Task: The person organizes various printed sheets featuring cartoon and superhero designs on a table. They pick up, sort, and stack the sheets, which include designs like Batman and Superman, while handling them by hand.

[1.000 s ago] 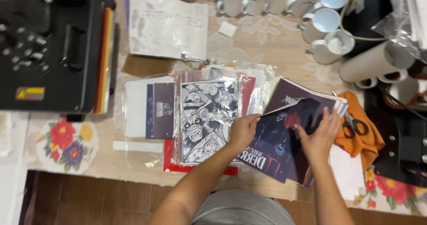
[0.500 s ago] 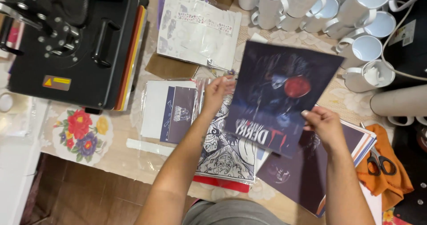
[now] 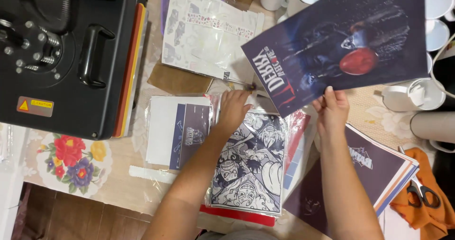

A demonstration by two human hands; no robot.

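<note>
The desk (image 3: 118, 183) has a beige flowered cloth; a black heat press (image 3: 61, 55) stands on it. Right of the press, the right hand (image 3: 332, 109) pinches a dark poster (image 3: 341, 45) lifted above white mugs (image 3: 417, 95). The left hand (image 3: 234, 109) lies open on plastic-sleeved prints (image 3: 249, 169).

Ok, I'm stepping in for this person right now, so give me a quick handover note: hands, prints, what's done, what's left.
Right hand: pinches the lower edge of the dark poster print, held up above the table.
Left hand: rests flat on the sleeved black-and-white comic print.
Nearby: stack of dark prints lower right, scissors on an orange cloth, heat press upper left, white mugs upper right.
Done: one print lifted clear.
Left: it is not yet set down anywhere; the other prints lie flat.
</note>
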